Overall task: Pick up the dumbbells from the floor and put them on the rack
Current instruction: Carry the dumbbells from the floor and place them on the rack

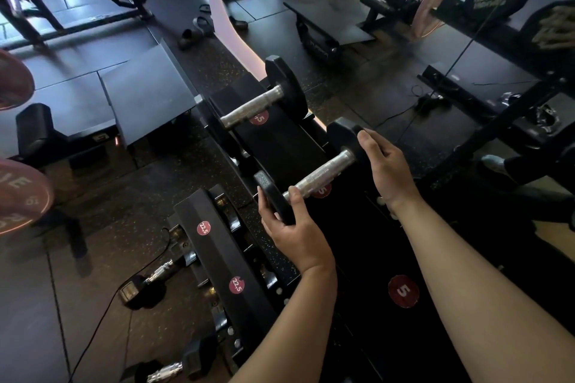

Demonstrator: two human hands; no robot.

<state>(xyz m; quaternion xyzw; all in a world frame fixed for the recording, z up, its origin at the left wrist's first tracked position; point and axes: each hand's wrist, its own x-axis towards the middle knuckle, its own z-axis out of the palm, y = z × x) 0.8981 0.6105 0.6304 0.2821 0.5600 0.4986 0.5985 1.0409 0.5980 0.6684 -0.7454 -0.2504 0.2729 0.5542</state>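
A small black dumbbell (323, 172) with a knurled silver handle lies across the top tier of the black rack (280, 140), over a red "5" sticker. My left hand (292, 227) grips its near head. My right hand (384, 165) rests on its far head. A second dumbbell (258, 106) of the same kind sits on the rack just beyond. Two more dumbbells lie on the floor at lower left, one (149, 280) beside the rack's lower tier and another (174, 365) near the bottom edge.
The rack's lower tier (224, 255) carries red "22.5" stickers. A cable (102, 314) runs across the speckled floor. Pink weight plates (18, 193) hang at the left. Benches, plate-loaded machines and a mirror fill the back and right.
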